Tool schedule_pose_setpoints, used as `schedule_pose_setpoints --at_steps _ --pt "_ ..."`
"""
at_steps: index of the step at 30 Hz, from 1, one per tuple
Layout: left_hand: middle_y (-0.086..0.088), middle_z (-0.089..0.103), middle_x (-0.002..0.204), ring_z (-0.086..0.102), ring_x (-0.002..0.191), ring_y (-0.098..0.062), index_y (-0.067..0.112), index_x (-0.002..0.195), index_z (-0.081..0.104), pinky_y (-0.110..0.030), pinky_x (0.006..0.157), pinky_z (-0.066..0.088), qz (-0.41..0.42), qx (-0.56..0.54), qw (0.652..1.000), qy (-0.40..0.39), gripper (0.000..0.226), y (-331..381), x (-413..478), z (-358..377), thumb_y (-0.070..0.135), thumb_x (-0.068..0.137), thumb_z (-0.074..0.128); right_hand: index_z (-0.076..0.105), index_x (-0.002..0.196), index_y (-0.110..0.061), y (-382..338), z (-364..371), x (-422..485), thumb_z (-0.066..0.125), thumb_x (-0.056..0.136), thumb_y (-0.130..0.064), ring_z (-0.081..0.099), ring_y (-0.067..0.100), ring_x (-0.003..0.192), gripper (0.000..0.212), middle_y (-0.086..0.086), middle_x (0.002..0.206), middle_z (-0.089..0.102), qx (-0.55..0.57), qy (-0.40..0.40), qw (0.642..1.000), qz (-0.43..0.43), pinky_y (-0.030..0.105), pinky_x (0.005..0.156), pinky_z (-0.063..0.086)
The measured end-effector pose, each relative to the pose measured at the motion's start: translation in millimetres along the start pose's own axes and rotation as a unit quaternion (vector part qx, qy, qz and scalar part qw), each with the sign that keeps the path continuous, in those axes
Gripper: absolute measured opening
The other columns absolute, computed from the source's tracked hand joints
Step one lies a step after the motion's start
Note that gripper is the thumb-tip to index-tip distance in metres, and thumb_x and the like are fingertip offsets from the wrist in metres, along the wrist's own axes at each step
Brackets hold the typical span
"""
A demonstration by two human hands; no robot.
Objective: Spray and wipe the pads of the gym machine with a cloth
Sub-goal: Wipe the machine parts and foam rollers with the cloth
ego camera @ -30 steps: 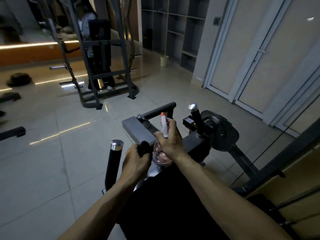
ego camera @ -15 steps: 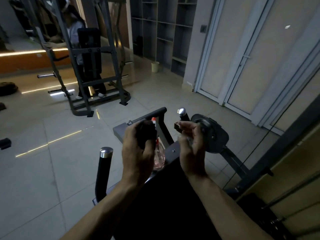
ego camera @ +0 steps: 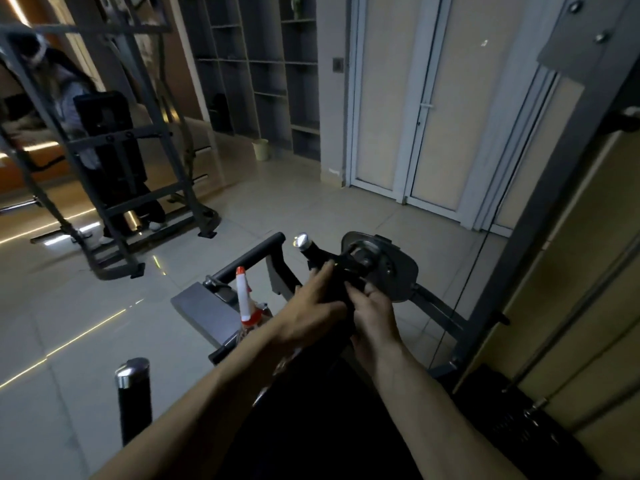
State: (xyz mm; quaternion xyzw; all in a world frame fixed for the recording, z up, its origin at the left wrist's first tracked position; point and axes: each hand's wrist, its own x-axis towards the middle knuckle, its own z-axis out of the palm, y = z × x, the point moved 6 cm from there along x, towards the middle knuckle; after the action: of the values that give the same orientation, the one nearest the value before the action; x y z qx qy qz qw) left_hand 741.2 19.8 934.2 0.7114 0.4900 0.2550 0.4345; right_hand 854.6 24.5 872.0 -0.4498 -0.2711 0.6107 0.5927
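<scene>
- Head view: left hand point(ego camera: 311, 310) lays straight fingers on the dark cloth point(ego camera: 337, 289); right hand point(ego camera: 372, 317) grips it, fingers curled
- Likely soft, light: hold it bunched

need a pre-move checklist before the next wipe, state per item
1. Cloth held: ok. The dark cloth sits between the left hand, fingers stretched over it, and the right hand, fingers curled round it.
2. Spray bottle parked: ok. It stands upright on the machine, untouched.
3. Cloth on pad: not ok. Both hands are up by the chrome-capped handle, off the black pad.
4. Pad sprayed: cannot tell, too dark.
5. Bottle within reach: likely ok. It stands just left of the left hand.
</scene>
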Motion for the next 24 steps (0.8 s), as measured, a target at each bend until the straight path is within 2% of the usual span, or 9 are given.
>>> schedule_pose_setpoints --at_steps 2,5,7,9,11,14,18,21,24 --pt "0.004 0.039 0.157 0.046 0.133 -0.002 0.043 0.149 0.039 -0.03 0.115 0.039 -0.019 -0.02 0.994 0.104 0.073 0.7 13.6 -25.9 0.012 0.09 0.067 0.07 0.12 -0.015 -5.1 -2.6 24.0 0.06 0.102 -0.011 0.074 0.033 0.102 0.021 0.013 0.11 0.076 -0.036 0.057 0.997 -0.032 0.048 0.091 0.06" --pt "-0.004 0.042 0.159 0.044 0.141 -0.018 0.015 0.156 0.036 -0.031 0.117 0.034 -0.081 -0.057 0.962 0.256 0.07 -6.4 31.3 -65.2 -0.002 0.092 0.059 0.059 0.115 -0.021 -30.5 4.0 59.0 0.064 0.098 -0.008 0.068 0.027 0.105 0.021 -0.003 0.107 0.065 -0.148 0.117 0.971 -0.147 0.039 0.085 0.06" --pt "-0.007 0.052 0.148 0.052 0.133 -0.021 0.009 0.15 0.045 -0.024 0.101 0.038 -0.132 -0.084 0.949 0.273 0.059 -14.9 46.6 -71.3 -0.003 0.094 0.061 0.057 0.112 -0.023 -50.2 25.7 74.4 0.065 0.098 -0.011 0.064 0.016 0.107 0.02 -0.009 0.109 0.06 -0.223 0.074 0.94 -0.249 0.029 0.086 0.057" --pt "-0.009 0.065 0.11 0.065 0.09 -0.018 0.009 0.119 0.064 -0.024 0.072 0.047 -0.146 -0.116 0.947 0.26 0.026 -20.8 60.0 -71.0 0.002 0.094 0.067 0.066 0.121 -0.019 -52.3 53.0 85.4 0.063 0.098 -0.012 0.057 0.009 0.12 0.023 0.0 0.128 0.062 -0.336 -0.018 0.876 -0.345 0.021 0.099 0.051" --pt "-0.001 0.071 0.088 0.068 0.064 -0.009 0.014 0.101 0.069 -0.018 0.055 0.048 -0.136 -0.127 0.947 0.261 0.013 -23.6 71.1 -71.6 0.004 0.093 0.069 0.06 0.14 -0.016 -32.9 71.4 91.4 0.059 0.098 -0.021 0.047 0.014 0.136 0.042 0.009 0.149 0.051 -0.447 -0.107 0.796 -0.393 0.027 0.114 0.042" --pt "0.006 0.071 0.082 0.067 0.058 -0.001 0.02 0.102 0.071 -0.014 0.049 0.05 -0.133 -0.11 0.945 0.278 0.014 -31.4 78.2 -72.8 0.008 0.096 0.069 0.048 0.153 -0.01 -10.2 61.5 99.5 0.045 0.102 -0.031 0.043 0.022 0.146 0.055 0.012 0.157 0.044 -0.438 -0.104 0.791 -0.415 0.033 0.12 0.038" --pt "0.001 0.074 0.108 0.068 0.086 -0.011 0.012 0.126 0.07 -0.017 0.066 0.056 -0.131 -0.087 0.936 0.315 0.033 -39.6 79.0 -69.6 0.022 0.095 0.072 0.054 0.146 -0.002 13.3 23.8 106.3 0.051 0.104 -0.005 0.048 0.023 0.143 0.042 0.013 0.154 0.049 -0.443 -0.03 0.771 -0.457 0.035 0.117 0.042" --pt "-0.005 0.068 0.132 0.068 0.112 -0.017 0.011 0.136 0.063 -0.027 0.094 0.056 -0.121 -0.071 0.937 0.319 0.043 -41.5 80.5 -66.4 0.024 0.096 0.07 0.056 0.146 -0.005 34.0 1.8 115.2 0.052 0.104 -0.003 0.051 0.025 0.141 0.042 0.013 0.152 0.052 -0.472 -0.001 0.748 -0.467 0.038 0.115 0.045" --pt "-0.006 0.065 0.137 0.065 0.117 -0.018 0.009 0.139 0.061 -0.033 0.103 0.053 -0.111 -0.064 0.936 0.328 0.045 -37.9 77.9 -64.0 0.024 0.097 0.068 0.059 0.143 -0.006 48.3 -11.8 121.6 0.056 0.103 -0.003 0.051 0.026 0.141 0.04 0.013 0.151 0.053 -0.49 0.027 0.747 -0.448 0.035 0.117 0.043"
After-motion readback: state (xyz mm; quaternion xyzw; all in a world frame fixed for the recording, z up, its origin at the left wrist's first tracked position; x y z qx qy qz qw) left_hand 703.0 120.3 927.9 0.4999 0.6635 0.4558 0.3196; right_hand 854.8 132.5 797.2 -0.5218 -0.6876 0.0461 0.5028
